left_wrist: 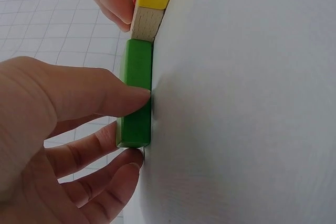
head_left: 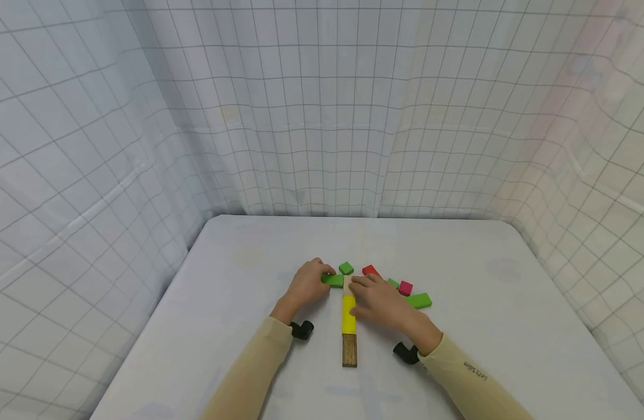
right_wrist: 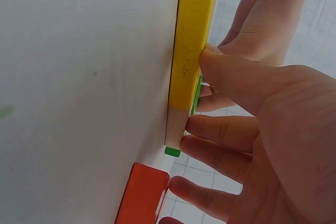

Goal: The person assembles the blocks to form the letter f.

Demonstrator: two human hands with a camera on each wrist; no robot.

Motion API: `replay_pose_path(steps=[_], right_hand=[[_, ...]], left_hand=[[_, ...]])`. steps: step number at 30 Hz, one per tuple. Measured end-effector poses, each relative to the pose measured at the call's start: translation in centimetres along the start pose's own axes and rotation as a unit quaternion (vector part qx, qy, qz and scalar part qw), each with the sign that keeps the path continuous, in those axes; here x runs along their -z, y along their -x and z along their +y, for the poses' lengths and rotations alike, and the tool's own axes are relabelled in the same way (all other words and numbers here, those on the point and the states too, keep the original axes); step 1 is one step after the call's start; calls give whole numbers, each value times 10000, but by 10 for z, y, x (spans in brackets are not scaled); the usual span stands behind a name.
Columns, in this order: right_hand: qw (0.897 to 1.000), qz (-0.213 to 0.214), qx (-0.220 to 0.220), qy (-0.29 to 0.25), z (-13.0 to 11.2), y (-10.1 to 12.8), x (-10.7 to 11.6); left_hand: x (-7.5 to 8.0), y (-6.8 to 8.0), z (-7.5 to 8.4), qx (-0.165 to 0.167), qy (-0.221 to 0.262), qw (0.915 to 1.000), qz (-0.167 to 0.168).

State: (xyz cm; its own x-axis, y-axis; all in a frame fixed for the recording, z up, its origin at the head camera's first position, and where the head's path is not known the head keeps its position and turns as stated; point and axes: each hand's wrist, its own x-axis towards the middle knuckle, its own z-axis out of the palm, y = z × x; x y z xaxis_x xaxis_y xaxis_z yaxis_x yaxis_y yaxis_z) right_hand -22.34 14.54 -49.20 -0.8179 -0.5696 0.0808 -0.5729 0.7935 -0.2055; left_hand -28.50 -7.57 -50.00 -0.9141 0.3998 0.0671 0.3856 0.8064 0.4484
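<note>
My left hand (head_left: pixel 307 282) pinches a green block (left_wrist: pixel 137 69) between thumb and fingers, with the block lying flat on the table. One end of this block meets a plain wooden block (head_left: pixel 347 284). From there a yellow block (head_left: pixel 349 318) and a dark brown grained block (head_left: pixel 349 351) continue in a straight line toward me. On the line's other side, my right hand (head_left: pixel 383 300) has its thumb touching the yellow block and two fairly straight fingers resting at the plain wooden one. Another of its fingertips reaches a red block (right_wrist: pixel 140 195).
Beyond the line lies a small green block (head_left: pixel 346 268). To the right, past the right hand, are a crimson cube (head_left: pixel 405 288), another small green piece (head_left: pixel 392 283) and a longer green block (head_left: pixel 420 301). Grid-patterned white curtains (head_left: pixel 311 116) surround the white table (head_left: pixel 248 251).
</note>
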Motion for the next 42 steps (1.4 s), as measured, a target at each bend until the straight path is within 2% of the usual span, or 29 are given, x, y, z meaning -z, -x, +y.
replay_pose_path(steps=[12, 17, 25, 32, 35, 39, 42], right_hand=[[9998, 34, 186, -89, -2, 0, 2], [9999, -7, 138, -38, -2, -2, 2], [9998, -51, 138, -136, -3, -1, 1], [9999, -141, 0, 31, -3, -1, 1], [9999, -141, 44, -75, -3, -1, 2], [9994, 42, -126, -331, 1, -1, 5], [9965, 484, -488, -482, 6, -3, 7]], left_hand=[[0, 1, -4, 27, 59, 10000, -37], [1, 1, -5, -62, 63, 10000, -5], [-3, 4, -7, 23, 37, 10000, 3], [-2, 4, -3, -18, 111, 9999, 38], [-1, 4, -1, 10, 120, 9999, 41], [0, 5, 1, 2, 182, 9998, 16], [2, 7, 2, -43, 323, 9995, 22]])
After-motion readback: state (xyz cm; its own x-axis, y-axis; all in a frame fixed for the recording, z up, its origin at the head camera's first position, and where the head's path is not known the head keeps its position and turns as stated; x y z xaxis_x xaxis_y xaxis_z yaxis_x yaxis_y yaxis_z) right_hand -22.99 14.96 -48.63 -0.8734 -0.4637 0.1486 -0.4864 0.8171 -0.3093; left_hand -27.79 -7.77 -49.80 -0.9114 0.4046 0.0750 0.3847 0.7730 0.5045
